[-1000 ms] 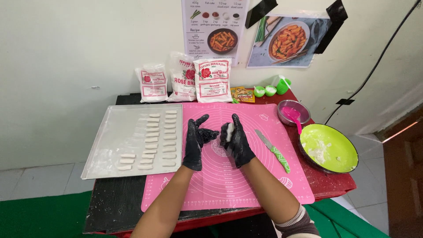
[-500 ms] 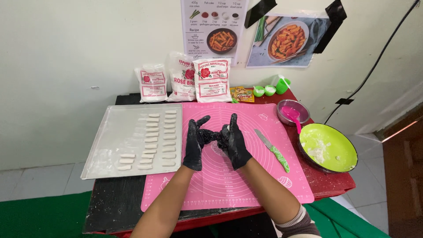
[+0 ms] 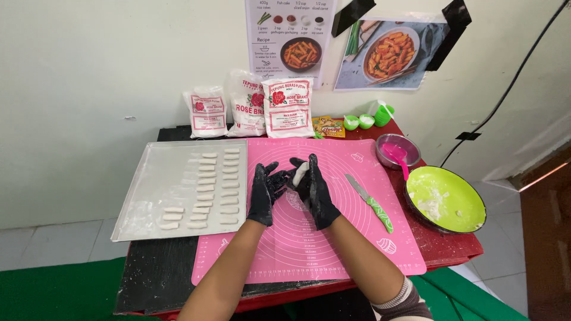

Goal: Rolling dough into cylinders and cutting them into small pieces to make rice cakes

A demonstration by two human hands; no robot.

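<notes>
Both forearms reach forward, bare. Black-gloved left hand (image 3: 264,193) and black-gloved right hand (image 3: 316,190) face palm to palm, fingers spread upward.

Black gloves cover the left hand (image 3: 264,193) and right hand (image 3: 315,193); the dough piece (image 3: 300,173) between them is white. The mat (image 3: 333,249) is pink with fine white lines, the tray (image 3: 148,196) pale grey, the bowl (image 3: 455,193) lime green, and the knife (image 3: 372,205) green-handled.
</notes>
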